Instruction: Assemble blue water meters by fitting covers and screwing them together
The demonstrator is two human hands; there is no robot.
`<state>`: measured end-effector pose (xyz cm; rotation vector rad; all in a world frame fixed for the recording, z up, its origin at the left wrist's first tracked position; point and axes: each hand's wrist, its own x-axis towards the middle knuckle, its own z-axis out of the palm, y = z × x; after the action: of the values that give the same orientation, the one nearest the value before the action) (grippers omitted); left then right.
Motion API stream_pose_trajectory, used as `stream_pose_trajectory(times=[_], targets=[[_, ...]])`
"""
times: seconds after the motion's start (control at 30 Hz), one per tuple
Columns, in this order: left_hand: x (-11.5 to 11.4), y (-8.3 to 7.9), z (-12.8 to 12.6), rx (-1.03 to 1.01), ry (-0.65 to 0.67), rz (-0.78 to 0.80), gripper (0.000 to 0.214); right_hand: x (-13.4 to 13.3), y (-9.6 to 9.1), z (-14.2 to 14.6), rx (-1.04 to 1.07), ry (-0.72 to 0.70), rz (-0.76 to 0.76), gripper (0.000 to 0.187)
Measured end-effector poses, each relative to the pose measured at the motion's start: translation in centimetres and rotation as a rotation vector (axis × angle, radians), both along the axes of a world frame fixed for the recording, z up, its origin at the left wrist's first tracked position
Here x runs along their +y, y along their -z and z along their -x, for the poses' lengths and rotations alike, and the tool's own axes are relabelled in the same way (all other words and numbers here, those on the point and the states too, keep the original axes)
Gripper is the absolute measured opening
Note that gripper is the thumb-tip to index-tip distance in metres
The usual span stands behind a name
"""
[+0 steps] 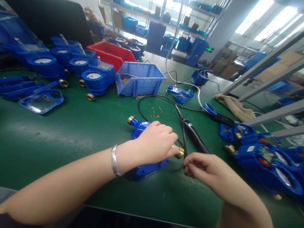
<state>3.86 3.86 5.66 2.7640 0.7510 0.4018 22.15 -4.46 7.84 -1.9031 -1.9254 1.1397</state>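
Note:
A blue water meter [137,129] with brass threaded ends lies on the green mat, its lower part towards me. My left hand [156,141] is wrapped over the meter, fingers curled near its right brass end; the palm hides much of the body. Just right of that end, my right hand [198,166] pinches a thin black cord-like piece [184,139]. This piece runs up beside a black electric screwdriver [196,136] lying on the mat. Small brass screws [155,112] are scattered beyond the meter.
A blue bin [142,79] holding screws stands beyond, with a red bin [106,52] behind it. More blue meters [93,79] stand at left; others [263,161] crowd the right. Blue covers [42,100] lie left. Cables cross the mat near a cloth [235,106] and metal rack bars.

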Motion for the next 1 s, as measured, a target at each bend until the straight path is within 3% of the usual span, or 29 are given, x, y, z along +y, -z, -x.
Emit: stream_pose_trajectory(times=[0.07, 0.2, 0.27, 0.43, 0.6, 0.7, 0.77, 0.9, 1.0], targets=[[0.0, 0.6, -0.7, 0.057, 0.046, -0.033, 0.040, -1.4, 0.6, 0.1, 0.099, -0.060, 0.055, 0.017], [-0.4, 1.5, -0.2, 0.066, 0.071, -0.068, 0.055, -1.3, 4.2, -1.0, 0.112, 0.126, -0.020, 0.062], [-0.6, 1.5, 0.5, 0.033, 0.036, -0.048, 0.059, -0.7, 6.0, -1.0, 0.100, 0.128, -0.068, 0.071], [-1.0, 1.7, 2.7, -0.111, -0.060, 0.043, 0.063, 0.7, 9.0, 2.3, 0.367, -0.156, -0.117, 0.080], [-1.4, 3.0, 4.4, -0.316, -0.023, -0.001, 0.054, 1.0, 10.5, 6.1, 0.701, -0.108, -0.132, 0.071], [-1.5, 3.2, 5.3, -0.463, 0.022, 0.038, 0.052, 0.6, 10.3, 6.8, 0.740, -0.075, -0.140, 0.071], [-1.5, 2.9, 5.9, -0.610, -0.011, 0.188, 0.046, 0.2, 9.1, 7.0, 0.844, 0.037, -0.085, 0.070], [-1.6, 1.8, 6.2, -0.951, -0.290, 0.625, 0.040, 0.3, 5.2, 7.2, 1.073, 0.480, 0.173, 0.046], [-1.6, 1.0, 5.6, -1.125, -0.426, 0.879, 0.044, 1.2, 2.2, 7.0, 1.067, 0.649, 0.310, 0.029]])
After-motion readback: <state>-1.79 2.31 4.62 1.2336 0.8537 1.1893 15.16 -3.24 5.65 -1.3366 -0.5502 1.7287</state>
